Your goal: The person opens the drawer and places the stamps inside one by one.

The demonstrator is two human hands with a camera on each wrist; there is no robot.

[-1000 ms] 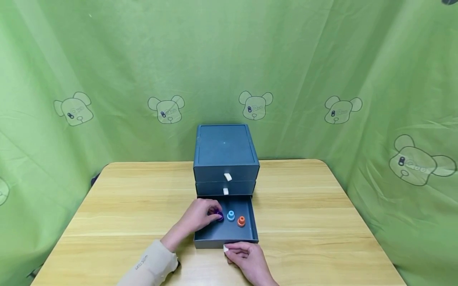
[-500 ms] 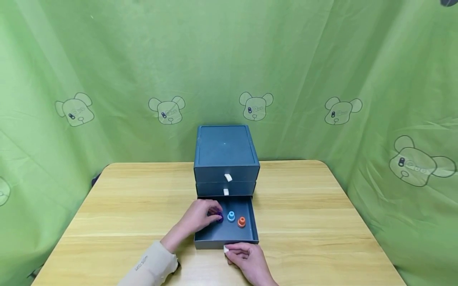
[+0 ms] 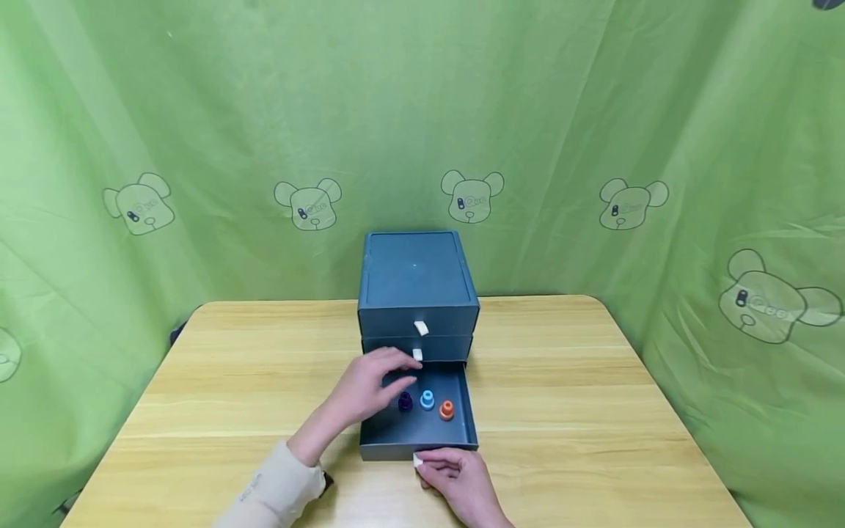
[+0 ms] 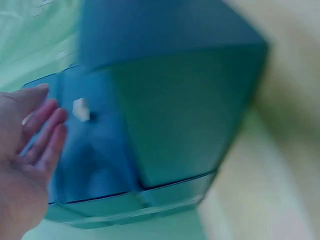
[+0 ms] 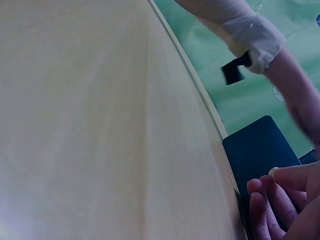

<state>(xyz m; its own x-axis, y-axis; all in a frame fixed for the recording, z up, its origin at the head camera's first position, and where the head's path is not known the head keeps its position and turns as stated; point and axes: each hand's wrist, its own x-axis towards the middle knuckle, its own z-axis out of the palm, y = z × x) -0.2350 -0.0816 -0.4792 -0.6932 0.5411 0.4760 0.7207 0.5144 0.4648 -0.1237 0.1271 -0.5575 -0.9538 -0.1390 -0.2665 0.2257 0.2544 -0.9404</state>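
A dark blue drawer cabinet [image 3: 416, 271] stands on the table, its bottom drawer [image 3: 412, 433] pulled out. In that drawer sit a dark purple peg-like piece [image 3: 405, 401], a light blue one [image 3: 427, 400] and an orange one [image 3: 446, 410], roughly in a row. My left hand [image 3: 370, 385] hovers over the drawer's left side, fingers spread and holding nothing, just above the purple piece. In the left wrist view the left hand [image 4: 30, 145] shows an empty palm. My right hand [image 3: 458, 480] pinches the white pull tab [image 3: 418, 460] on the drawer's front.
Two upper drawers are closed, each with a white tab, the top tab [image 3: 421, 328] and the middle tab [image 3: 417, 355]. The wooden table [image 3: 561, 411] extends to both sides. A green curtain [image 3: 541, 147] with bear-head drawings hangs behind and around it.
My left hand has let go of the purple piece and risen up and away, its fingers opening. The piece stays in the drawer. My right hand keeps its pinch on the tab.
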